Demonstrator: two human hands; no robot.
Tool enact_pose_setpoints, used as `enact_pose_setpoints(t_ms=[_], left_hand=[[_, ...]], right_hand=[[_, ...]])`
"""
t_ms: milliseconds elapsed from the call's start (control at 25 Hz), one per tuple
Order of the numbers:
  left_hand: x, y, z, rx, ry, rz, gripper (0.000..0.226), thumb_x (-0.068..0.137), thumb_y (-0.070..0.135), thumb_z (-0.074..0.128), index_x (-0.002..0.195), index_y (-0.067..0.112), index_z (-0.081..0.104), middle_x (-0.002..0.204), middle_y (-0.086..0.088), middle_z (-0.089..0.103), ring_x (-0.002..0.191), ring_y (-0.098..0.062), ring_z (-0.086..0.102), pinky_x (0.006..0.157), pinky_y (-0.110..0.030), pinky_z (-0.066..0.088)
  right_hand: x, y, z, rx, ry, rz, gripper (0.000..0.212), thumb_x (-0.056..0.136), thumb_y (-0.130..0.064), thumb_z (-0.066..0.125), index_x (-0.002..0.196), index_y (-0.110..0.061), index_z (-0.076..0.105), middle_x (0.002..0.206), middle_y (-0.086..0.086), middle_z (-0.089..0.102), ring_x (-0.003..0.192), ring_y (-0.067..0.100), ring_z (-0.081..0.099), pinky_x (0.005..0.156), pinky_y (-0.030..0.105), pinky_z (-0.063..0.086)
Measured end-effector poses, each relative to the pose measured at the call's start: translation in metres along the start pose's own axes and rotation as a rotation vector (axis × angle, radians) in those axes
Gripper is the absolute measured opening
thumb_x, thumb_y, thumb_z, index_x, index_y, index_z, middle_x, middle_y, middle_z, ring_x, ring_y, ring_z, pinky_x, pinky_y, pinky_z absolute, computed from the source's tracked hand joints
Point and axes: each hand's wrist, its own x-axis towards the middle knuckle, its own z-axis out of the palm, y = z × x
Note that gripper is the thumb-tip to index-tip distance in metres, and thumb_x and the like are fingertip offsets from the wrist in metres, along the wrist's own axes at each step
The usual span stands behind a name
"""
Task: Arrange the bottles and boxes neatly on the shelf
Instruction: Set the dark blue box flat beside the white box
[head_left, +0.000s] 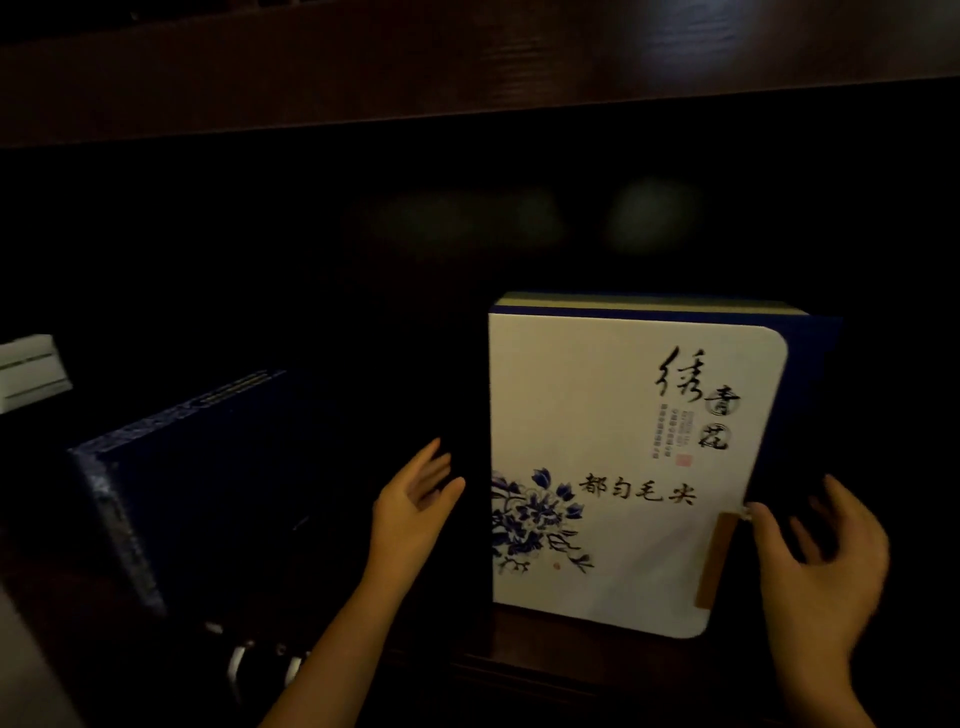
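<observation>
The white box (623, 467) stands upright on the dark wooden shelf (545, 660), its front printed with black calligraphy and a blue flower spray, with blue sides and a blue back edge showing at its top and right. A tan tab (717, 558) hangs down its right edge.

The right hand (826, 566) is at that right edge, fingers spread and only loosely bent; its thumb tip touches the box just above the tab, while the other fingers reach past the edge into the dark, so this grip is open and clasps nothing.

The left hand (415, 506) hovers just left of the box, apart from it, palm facing the box's side, fingers straight and relaxed, holding nothing.

Farther left of that hand, a dark blue box (208, 483) with a patterned border sits tilted on the shelf. Beyond it, at the far left edge, is a small white box (31, 371). The upper shelf board (467, 62) runs above both hands.
</observation>
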Motion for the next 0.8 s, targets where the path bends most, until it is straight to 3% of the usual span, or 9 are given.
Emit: enact_pose_setpoints(t_ms=[120, 200, 280, 360, 480, 600, 800], left_hand=[[0.010, 0.003, -0.058, 0.069, 0.000, 0.062, 0.056, 0.081, 0.008, 0.064, 0.125, 0.034, 0.042, 0.117, 0.009, 0.058, 0.109, 0.001, 0.054, 0.082, -0.002, 0.044], [0.022, 0.006, -0.104, 0.158, 0.037, 0.108, 0.056, 0.082, 0.008, 0.063, 0.127, 0.033, 0.042, 0.123, 0.007, 0.056, 0.112, 0.001, 0.052, 0.085, -0.004, 0.043], [0.038, 0.012, -0.146, 0.316, 0.078, 0.181, 0.056, 0.083, 0.011, 0.062, 0.132, 0.028, 0.042, 0.128, 0.008, 0.052, 0.116, -0.001, 0.049, 0.089, -0.002, 0.040], [0.060, 0.020, -0.195, 0.515, 0.099, 0.273, 0.056, 0.084, 0.015, 0.062, 0.135, 0.025, 0.041, 0.130, 0.010, 0.048, 0.120, -0.003, 0.044, 0.096, -0.010, 0.037], [0.101, 0.031, -0.266, 0.825, 0.097, 0.401, 0.059, 0.082, 0.018, 0.064, 0.136, 0.019, 0.041, 0.135, 0.003, 0.046, 0.123, -0.012, 0.041, 0.102, -0.027, 0.034], [0.134, 0.029, -0.322, 0.974, -0.019, 0.343, 0.068, 0.080, 0.023, 0.068, 0.139, 0.021, 0.035, 0.144, -0.006, 0.042, 0.129, -0.017, 0.037, 0.105, -0.028, 0.029], [0.164, 0.004, -0.367, 0.985, -0.262, 0.154, 0.077, 0.077, 0.035, 0.069, 0.141, 0.031, 0.025, 0.151, -0.001, 0.029, 0.139, -0.018, 0.026, 0.114, -0.033, 0.025]], right_hand=[[-0.041, -0.028, 0.022, 0.004, -0.018, -0.214, 0.065, 0.074, -0.021, 0.069, 0.132, -0.019, 0.040, 0.139, 0.012, 0.034, 0.125, 0.013, 0.039, 0.094, 0.016, 0.044], [-0.071, -0.049, 0.052, 0.075, -0.098, -0.351, 0.057, 0.078, -0.029, 0.066, 0.128, -0.015, 0.045, 0.134, 0.015, 0.039, 0.123, 0.010, 0.040, 0.096, 0.014, 0.043], [-0.097, -0.070, 0.086, 0.181, -0.223, -0.338, 0.048, 0.080, -0.033, 0.063, 0.124, -0.022, 0.048, 0.131, 0.006, 0.043, 0.122, 0.013, 0.044, 0.099, 0.020, 0.043], [-0.122, -0.095, 0.131, 0.276, -0.381, -0.245, 0.044, 0.082, -0.032, 0.063, 0.121, -0.037, 0.046, 0.131, -0.001, 0.042, 0.123, 0.014, 0.043, 0.104, 0.026, 0.039], [-0.159, -0.128, 0.208, 0.235, -0.587, -0.253, 0.054, 0.077, -0.031, 0.063, 0.122, -0.047, 0.038, 0.134, -0.005, 0.038, 0.125, 0.002, 0.034, 0.104, 0.013, 0.029], [-0.198, -0.159, 0.286, 0.062, -0.725, -0.337, 0.065, 0.077, -0.035, 0.068, 0.133, -0.038, 0.035, 0.139, -0.018, 0.023, 0.132, 0.002, 0.023, 0.104, 0.017, 0.022], [-0.243, -0.201, 0.378, 0.045, -1.010, -0.516, 0.069, 0.079, -0.050, 0.061, 0.136, -0.043, 0.023, 0.149, -0.019, 0.002, 0.136, -0.002, -0.003, 0.105, 0.007, -0.001]])
